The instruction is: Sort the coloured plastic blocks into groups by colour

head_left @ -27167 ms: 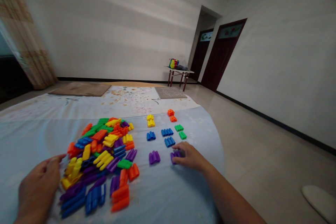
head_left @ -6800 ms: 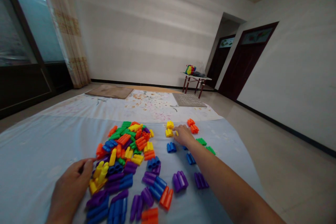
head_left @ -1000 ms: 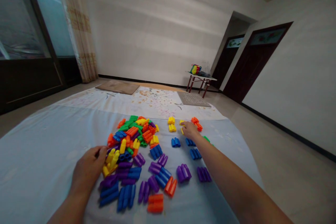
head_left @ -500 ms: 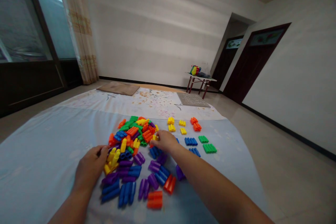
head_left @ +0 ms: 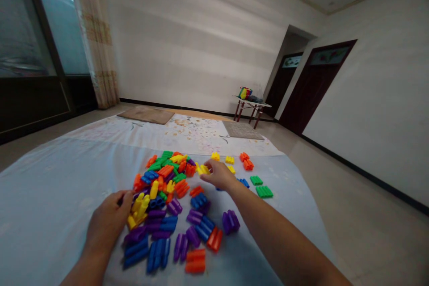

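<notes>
My right hand [head_left: 219, 175] pinches a yellow bullet-shaped plastic building block [head_left: 203, 169] just right of a mixed pile of blocks. My left hand [head_left: 112, 212] has its fingers curled together at the pile's left edge; whatever they grip, if anything, is hidden. Beside its fingertips lie yellow blocks [head_left: 140, 208] and a purple one. Green blocks [head_left: 164, 161] and orange ones top the back of the pile. Nearer to me are blue blocks [head_left: 158, 252], purple blocks [head_left: 231, 222] and an orange block [head_left: 195, 261].
Beyond my right hand sit small colour groups: orange [head_left: 246, 161], green [head_left: 264, 191], yellow and partly covered blue. A pale blue cloth [head_left: 73, 187] lies under everything. Two flat mats [head_left: 147, 115] and a small table [head_left: 253, 103] with a colourful bag are farther back.
My right hand has moved slightly up and away from the pile, bringing the yellow block out with it. My left hand stays by the pile. The whole view has shifted a little.
</notes>
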A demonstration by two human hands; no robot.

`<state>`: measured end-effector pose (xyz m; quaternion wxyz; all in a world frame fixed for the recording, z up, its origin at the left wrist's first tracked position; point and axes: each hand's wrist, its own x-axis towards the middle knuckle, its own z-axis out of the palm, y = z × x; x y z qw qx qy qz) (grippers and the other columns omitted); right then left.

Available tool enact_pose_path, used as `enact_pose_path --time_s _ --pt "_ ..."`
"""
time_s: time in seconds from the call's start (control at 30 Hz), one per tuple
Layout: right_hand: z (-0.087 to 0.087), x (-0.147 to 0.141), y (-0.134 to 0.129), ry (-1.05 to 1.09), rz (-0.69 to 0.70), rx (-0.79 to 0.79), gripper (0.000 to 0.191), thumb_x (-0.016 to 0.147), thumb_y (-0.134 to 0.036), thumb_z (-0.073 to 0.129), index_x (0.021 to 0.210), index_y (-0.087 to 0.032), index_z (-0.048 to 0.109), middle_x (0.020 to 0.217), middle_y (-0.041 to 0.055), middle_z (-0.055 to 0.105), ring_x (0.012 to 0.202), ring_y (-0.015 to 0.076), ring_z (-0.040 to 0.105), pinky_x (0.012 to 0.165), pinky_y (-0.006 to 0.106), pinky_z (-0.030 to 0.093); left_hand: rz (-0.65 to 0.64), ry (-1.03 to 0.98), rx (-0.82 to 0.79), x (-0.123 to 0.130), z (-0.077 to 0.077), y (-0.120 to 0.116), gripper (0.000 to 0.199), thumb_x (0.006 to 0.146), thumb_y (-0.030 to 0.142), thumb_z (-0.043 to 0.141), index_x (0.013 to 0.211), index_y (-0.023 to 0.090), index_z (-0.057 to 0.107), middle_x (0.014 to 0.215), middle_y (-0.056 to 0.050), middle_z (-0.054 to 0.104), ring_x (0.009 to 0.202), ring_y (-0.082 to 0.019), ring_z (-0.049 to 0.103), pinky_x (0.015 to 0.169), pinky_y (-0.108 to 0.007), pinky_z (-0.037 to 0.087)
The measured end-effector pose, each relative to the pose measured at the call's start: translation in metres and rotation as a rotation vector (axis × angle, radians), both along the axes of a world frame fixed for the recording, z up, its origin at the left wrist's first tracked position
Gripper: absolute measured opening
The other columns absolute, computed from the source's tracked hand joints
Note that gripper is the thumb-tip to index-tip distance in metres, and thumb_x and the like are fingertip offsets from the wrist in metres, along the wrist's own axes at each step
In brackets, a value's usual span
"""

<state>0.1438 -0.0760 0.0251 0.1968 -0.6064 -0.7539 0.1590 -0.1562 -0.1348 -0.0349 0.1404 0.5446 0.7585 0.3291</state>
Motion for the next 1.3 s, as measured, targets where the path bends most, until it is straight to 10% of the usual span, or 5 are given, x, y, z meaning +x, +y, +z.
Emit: enact_pose_path --time_s 0.23,0.63,0.93,1.07,1.3 --pt "0.0 0.052 0.034 -0.114 -0.291 -0.002 0.04 0.078 -0.039 0.062 0.111 -0.017 0.064 0.11 0.0093 0.068 0.1 0.0214 0.063 0.079 0.028 0.045 0.032 -0.012 0.012 -0.001 -0.004 0.003 0.041 0.076 0.045 0.039 0.087 0.019 0.067 0.092 -0.01 0.069 0.084 -0.024 0.062 0.072 -0.032 0.044" --pt "-0.021 0.039 0.046 -0.174 -0.273 -0.015 0.043 0.078 -0.042 0.064 0.114 -0.018 0.062 0.111 0.0106 0.068 0.099 0.0232 0.063 0.081 0.03 0.045 0.024 0.001 0.001 -0.002 -0.006 0.004 0.043 0.076 0.047 0.037 0.088 0.018 0.066 0.093 -0.009 0.069 0.087 -0.023 0.061 0.075 -0.031 0.044" --pt "-0.001 0.026 -0.07 0.159 0.17 0.114 0.029 0.084 -0.033 0.059 0.109 -0.017 0.064 0.1 0.0075 0.068 0.09 0.0177 0.062 0.083 0.031 0.048 0.013 -0.012 -0.024 0.002 -0.003 0.002 0.043 0.078 0.047 0.036 0.09 0.018 0.065 0.093 -0.01 0.067 0.086 -0.023 0.059 0.075 -0.031 0.042" --pt "-0.006 0.006 -0.124 0.183 0.327 0.057 0.042 0.081 -0.031 0.063 0.12 -0.018 0.059 0.123 0.0101 0.06 0.117 0.0209 0.052 0.102 0.035 0.04 0.006 -0.015 -0.04 0.003 -0.001 0.0 0.042 0.078 0.047 0.037 0.089 0.018 0.065 0.092 -0.011 0.067 0.085 -0.023 0.059 0.074 -0.032 0.042" --pt "-0.022 -0.023 -0.119 0.037 0.189 -0.1 0.072 0.082 -0.041 0.061 0.143 -0.011 0.035 0.152 0.0208 0.024 0.141 0.0333 0.02 0.113 0.049 0.022 -0.008 -0.008 0.017 0.0 0.0 -0.003 0.04 0.079 0.043 0.037 0.091 0.018 0.066 0.092 -0.01 0.069 0.085 -0.023 0.06 0.075 -0.032 0.043"
